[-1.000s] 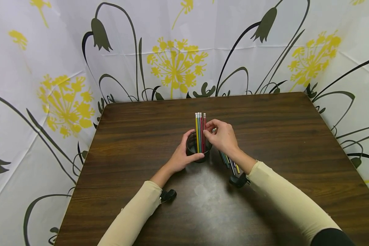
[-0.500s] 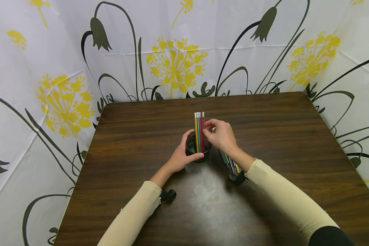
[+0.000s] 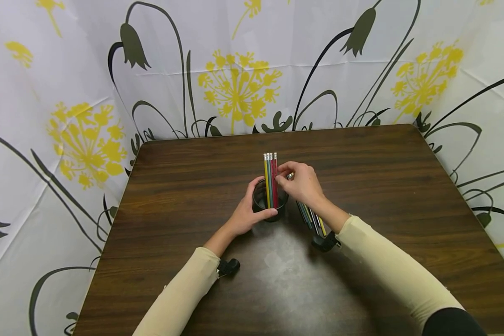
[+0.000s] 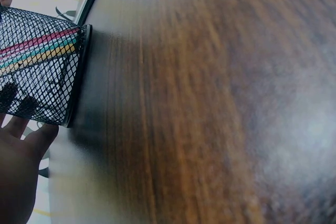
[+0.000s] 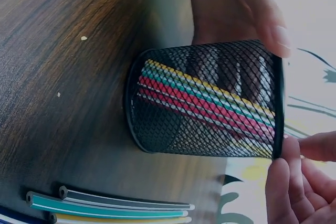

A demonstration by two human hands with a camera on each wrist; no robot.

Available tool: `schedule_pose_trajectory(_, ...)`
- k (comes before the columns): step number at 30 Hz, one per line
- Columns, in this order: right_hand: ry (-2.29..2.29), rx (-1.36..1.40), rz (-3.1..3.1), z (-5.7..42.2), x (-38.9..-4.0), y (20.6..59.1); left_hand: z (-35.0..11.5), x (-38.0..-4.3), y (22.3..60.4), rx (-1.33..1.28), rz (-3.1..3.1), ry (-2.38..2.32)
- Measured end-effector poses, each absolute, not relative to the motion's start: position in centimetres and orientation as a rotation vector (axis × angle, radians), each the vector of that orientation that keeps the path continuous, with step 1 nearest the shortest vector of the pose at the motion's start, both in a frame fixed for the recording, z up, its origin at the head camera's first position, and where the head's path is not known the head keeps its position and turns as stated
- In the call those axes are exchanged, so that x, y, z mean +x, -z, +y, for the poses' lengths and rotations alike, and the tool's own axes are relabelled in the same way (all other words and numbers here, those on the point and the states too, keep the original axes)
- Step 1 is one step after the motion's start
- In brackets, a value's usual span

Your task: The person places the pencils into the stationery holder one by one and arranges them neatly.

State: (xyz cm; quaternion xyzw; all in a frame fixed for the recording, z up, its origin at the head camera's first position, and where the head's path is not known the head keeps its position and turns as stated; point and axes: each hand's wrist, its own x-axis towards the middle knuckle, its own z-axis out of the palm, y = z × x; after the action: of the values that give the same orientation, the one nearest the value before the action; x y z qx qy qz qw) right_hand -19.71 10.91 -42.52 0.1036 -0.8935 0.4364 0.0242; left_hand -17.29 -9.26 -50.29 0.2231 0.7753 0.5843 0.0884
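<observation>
Black round open-topped cup [image 3: 279, 214] is gripped at its side by L hand [image 3: 248, 210], thumb laid at near rim. Slim bunch of yellow, teal & red pencils [image 3: 270, 182] w/ silvery top ends is stood nr-upright inside; a red one is pinched by R hand [image 3: 301, 183]. Loose multicolour pencils [image 3: 308, 217], partly hidden by R arm, are laid on dark-brown wood-grain table [image 3: 185, 186]. White floral-print cloth [image 3: 256, 42] is hung behind.

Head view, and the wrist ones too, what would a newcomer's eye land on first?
Probably the bright pencils standing in the black cup on the table, with the left hand round the cup and the right hand seemingly pinching a red pencil. Next, perhaps, the yellow flowers on the white curtain behind. Loose pencils lie right of the cup in the head view.
</observation>
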Motion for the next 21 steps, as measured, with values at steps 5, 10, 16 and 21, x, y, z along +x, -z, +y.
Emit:
schedule_pose_trajectory(5, -1.662, 0.309, -2.718, 11.9, -19.9, 42.3, -9.3, -17.3, 50.3, 0.661, 2.300, -1.748)
schedule_pose_trajectory(10, -1.798, 0.254, -2.668, 13.5, -20.3, 42.2, -9.2, -17.4, 50.2, 0.655, 2.306, -1.749)
schedule_pose_trajectory(16, -1.776, 0.114, -2.686, 16.7, -21.0, 43.3, -8.9, -16.9, 48.7, 0.674, 2.292, -1.763)
schedule_pose_trajectory(21, -1.695, -0.021, -2.799, 19.1, -21.4, 45.4, -9.0, -16.0, 46.7, 0.687, 2.291, -1.750)
